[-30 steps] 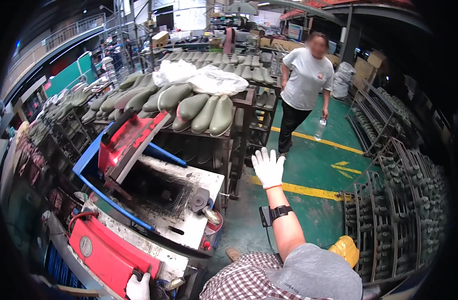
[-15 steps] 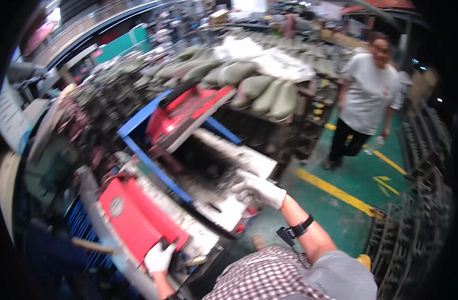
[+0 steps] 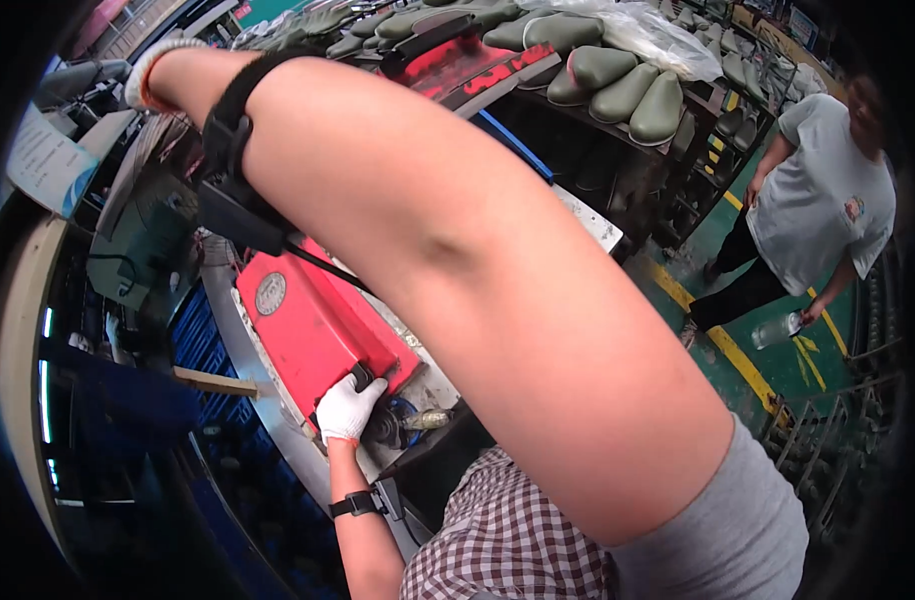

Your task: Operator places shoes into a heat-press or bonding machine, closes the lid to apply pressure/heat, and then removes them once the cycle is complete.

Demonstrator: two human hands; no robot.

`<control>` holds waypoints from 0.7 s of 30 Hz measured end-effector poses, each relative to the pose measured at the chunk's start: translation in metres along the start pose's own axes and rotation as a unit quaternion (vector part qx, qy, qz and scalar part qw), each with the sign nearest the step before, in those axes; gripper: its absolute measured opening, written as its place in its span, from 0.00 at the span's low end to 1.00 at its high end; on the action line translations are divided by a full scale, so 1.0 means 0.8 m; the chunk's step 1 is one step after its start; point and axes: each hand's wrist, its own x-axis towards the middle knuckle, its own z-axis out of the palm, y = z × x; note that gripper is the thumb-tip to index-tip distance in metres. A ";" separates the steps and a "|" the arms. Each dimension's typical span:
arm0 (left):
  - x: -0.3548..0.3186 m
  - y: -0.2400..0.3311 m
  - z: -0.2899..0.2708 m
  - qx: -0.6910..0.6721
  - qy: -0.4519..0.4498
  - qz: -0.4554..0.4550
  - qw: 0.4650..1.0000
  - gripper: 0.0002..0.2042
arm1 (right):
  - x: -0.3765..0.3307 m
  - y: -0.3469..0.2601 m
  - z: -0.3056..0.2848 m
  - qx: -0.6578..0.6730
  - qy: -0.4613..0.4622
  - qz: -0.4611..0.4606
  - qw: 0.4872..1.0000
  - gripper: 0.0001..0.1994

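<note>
My left hand [image 3: 348,410], in a white knit glove, closes around a black handle [image 3: 363,376] at the near end of a red metal cover [image 3: 303,325]. A round grey emblem sits on the far part of that cover. My right arm stretches across the view toward the far left, raised high. Only the wrist side of my right hand [image 3: 158,70], also gloved in white, shows at the upper left; its fingers are hidden. Beyond the arm is a second red cover [image 3: 468,65], scratched, tilted up over a blue frame [image 3: 515,143]. My arm hides much of that machine.
Rows of olive-green shoe forms [image 3: 628,95] lie on a rack at the back, partly under clear plastic sheet [image 3: 658,40]. On the right a person [image 3: 828,190] stands on the green floor holding a clear bottle [image 3: 778,330]. A wooden bar [image 3: 215,381] juts out left of the red cover.
My right hand has swung from above the open machine to the far upper left, its arm now crossing the view. My left hand stays at the red cover. The person appears nearer.
</note>
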 end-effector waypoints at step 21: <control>-0.001 -0.014 0.014 -0.005 0.064 0.047 0.997 0.22 | -0.512 0.099 0.455 0.243 -0.497 -0.063 0.831 0.33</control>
